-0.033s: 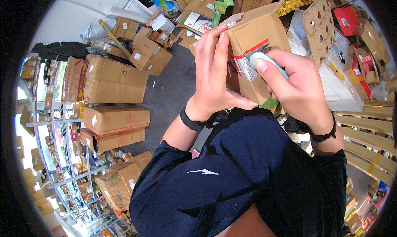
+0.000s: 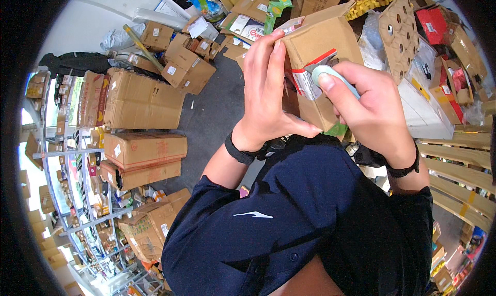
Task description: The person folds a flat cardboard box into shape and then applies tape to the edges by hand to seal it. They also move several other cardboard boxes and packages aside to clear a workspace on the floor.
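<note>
- Since nothing's visibly shifted vs the frame just before, you're at the same point rn: same grip, same contact, no new progress on the box that I can see.
- Your right hand (image 2: 374,107) is closed around a pale teal box cutter (image 2: 331,75) (prob, tbh; your fingers hide a lot of it), thumb pressed on top near the front end.
- Front end of it sits right at the red-edged label (image 2: 306,85) on the cardboard box (image 2: 316,40). Can't tell if anything's cut thru; that spot's small + half covered.
- Your left hand (image 2: 262,97) is wide, fingers long and spread up the box's left side, thumb stretched out by its near bottom corner. Looks like it's steadying the box, imo, but can't tell how much weight it's carrying.
- Box location: upper middle of the view, btwn your hands, out in front of your navy shirt (image 2: 289,192). It's tilted, w/ a bit of green stuff (image 2: 337,129) showing just under the near corner.
- Off to your R: a brown molded tray w/ holes (image 2: 397,40) just past the box, yellow crinkled packing (image 2: 369,2) near it, wooden slats (image 2: 454,168) closer to your arm.
- Off to your L, well apart: big cartons (image 2: 145,100) on the dark floor (image 2: 209,107), plus loaded metal shelving (image 2: 57,154) farther out.
</note>
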`<action>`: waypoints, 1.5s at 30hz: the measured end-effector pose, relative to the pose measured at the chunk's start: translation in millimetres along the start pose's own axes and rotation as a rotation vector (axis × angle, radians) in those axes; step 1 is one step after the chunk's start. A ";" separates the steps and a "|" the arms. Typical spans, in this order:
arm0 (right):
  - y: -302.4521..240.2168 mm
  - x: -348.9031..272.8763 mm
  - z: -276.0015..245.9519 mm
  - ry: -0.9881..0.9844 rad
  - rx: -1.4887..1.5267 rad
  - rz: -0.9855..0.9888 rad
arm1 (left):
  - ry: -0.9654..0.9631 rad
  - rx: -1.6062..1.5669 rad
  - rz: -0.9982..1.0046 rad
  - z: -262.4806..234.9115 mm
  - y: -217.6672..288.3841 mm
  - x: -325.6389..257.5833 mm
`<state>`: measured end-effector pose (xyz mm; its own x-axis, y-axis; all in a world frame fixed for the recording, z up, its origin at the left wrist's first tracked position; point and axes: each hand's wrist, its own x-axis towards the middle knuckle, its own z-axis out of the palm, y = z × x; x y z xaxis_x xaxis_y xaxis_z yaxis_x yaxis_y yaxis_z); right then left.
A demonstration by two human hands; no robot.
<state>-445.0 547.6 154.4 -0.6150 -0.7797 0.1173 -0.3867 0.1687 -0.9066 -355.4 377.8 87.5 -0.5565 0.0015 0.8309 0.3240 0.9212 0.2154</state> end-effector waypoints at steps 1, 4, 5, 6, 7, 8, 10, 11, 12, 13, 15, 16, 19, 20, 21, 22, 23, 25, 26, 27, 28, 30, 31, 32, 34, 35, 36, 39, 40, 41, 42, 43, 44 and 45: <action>1.5 -0.3 0.7 -0.002 0.000 0.001 | -0.013 -0.009 -0.018 -0.8 1.1 -0.5; 6.0 -0.8 3.2 0.014 -0.022 -0.046 | -0.018 -0.038 -0.025 -1.2 1.2 -4.7; 5.8 -1.4 3.8 0.017 -0.030 -0.051 | -0.018 -0.038 -0.025 -1.4 1.6 -5.0; 6.6 -2.4 4.9 0.019 -0.037 -0.053 | -0.016 -0.039 -0.022 -1.2 2.1 -6.3; 7.7 -3.5 5.8 0.019 -0.036 -0.051 | -0.014 -0.040 -0.018 -1.1 2.8 -7.5; 9.1 -4.5 6.7 0.025 -0.018 -0.057 | -0.016 -0.041 -0.020 -1.1 3.5 -8.8; 10.1 -5.8 7.7 0.038 -0.001 -0.062 | -0.029 -0.051 -0.024 -1.5 4.5 -8.4; 10.7 -6.4 8.3 0.045 0.036 -0.055 | -0.030 -0.054 -0.022 -0.5 4.5 -8.9; 10.8 -7.3 8.4 0.048 0.055 -0.052 | -0.020 -0.060 -0.022 0.8 4.3 -10.5; 10.6 -8.0 8.6 0.052 0.073 -0.050 | -0.010 -0.067 -0.021 1.5 4.6 -11.4; 10.2 -10.4 7.6 0.043 0.004 -0.042 | -0.025 -0.042 -0.007 -1.6 8.1 -9.8; 10.3 -11.5 6.7 0.043 -0.021 -0.038 | -0.040 -0.017 0.006 -2.1 9.3 -9.0; 8.4 -14.2 4.4 0.054 -0.020 -0.052 | -0.036 -0.001 0.030 -1.0 11.3 -7.4; 8.0 -15.2 3.4 0.064 -0.059 -0.084 | -0.036 -0.002 0.033 -1.3 13.1 -6.9; 7.8 -16.1 3.0 0.073 -0.097 -0.114 | -0.045 -0.021 0.013 -1.9 15.2 -7.2; 6.7 -17.2 2.4 0.075 -0.097 -0.114 | -0.055 -0.041 -0.007 -2.1 16.5 -7.5; 5.1 -18.4 1.7 0.064 -0.111 -0.109 | -0.055 -0.042 -0.006 -1.7 16.3 -7.9; 3.7 -20.9 1.2 0.054 -0.128 -0.103 | -0.048 -0.087 -0.045 -0.2 16.3 -8.9; 3.8 -22.0 1.6 0.064 -0.135 -0.122 | -0.048 -0.089 -0.044 0.0 17.0 -9.0; 4.1 -22.8 1.7 0.074 -0.144 -0.140 | -0.040 -0.093 -0.040 0.8 17.4 -9.4; 3.6 -23.6 1.7 0.075 -0.146 -0.139 | -0.032 -0.098 -0.036 1.3 17.9 -9.7; 1.1 -25.8 1.8 0.050 -0.148 -0.108 | -0.035 -0.103 -0.077 -1.3 19.8 -9.8; -0.8 -27.7 1.6 0.050 -0.149 -0.107 | -0.039 -0.106 -0.118 -3.0 20.2 -10.1; -3.1 -30.0 1.2 -0.009 -0.157 -0.081 | 0.012 -0.131 -0.124 -0.6 14.7 -12.2; 1.2 -32.1 3.3 -0.043 -0.193 -0.086 | 0.060 -0.140 -0.162 0.9 8.1 -14.5; 4.1 -32.0 4.2 -0.043 -0.195 -0.083 | 0.060 -0.144 -0.163 -0.6 7.2 -13.5; 4.5 -31.4 4.8 -0.036 -0.223 -0.115 | 0.042 -0.077 -0.137 -4.5 7.4 -11.8; 9.7 -29.7 8.1 -0.007 -0.227 -0.198 | 0.016 -0.021 -0.150 -8.1 2.0 -14.7; 13.0 -28.6 9.3 0.022 -0.199 -0.243 | 0.070 -0.068 -0.209 -6.7 -3.6 -16.7; 17.5 -27.6 9.7 0.009 -0.201 -0.254 | 0.124 -0.114 -0.268 -5.5 -10.2 -18.0; 24.5 -27.2 7.3 0.065 -0.005 -0.117 | 0.185 -0.167 -0.360 0.0 -19.1 -17.0; 31.7 -26.3 5.6 0.103 0.194 0.013 | 0.236 -0.229 -0.435 -2.3 -28.4 -16.3; 46.1 -23.9 4.6 0.160 0.231 0.010 | 0.332 -0.332 -0.585 -0.8 -38.0 -16.4; 59.5 -23.2 0.4 0.134 0.213 -0.003 | 0.434 -0.445 -0.730 2.7 -49.0 -17.6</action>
<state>-453.5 575.5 97.6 -0.7052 -0.6907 0.1603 -0.2440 0.0241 -0.9695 -363.5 333.6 60.9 -0.4329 -0.7413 0.5129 0.3206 0.4051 0.8562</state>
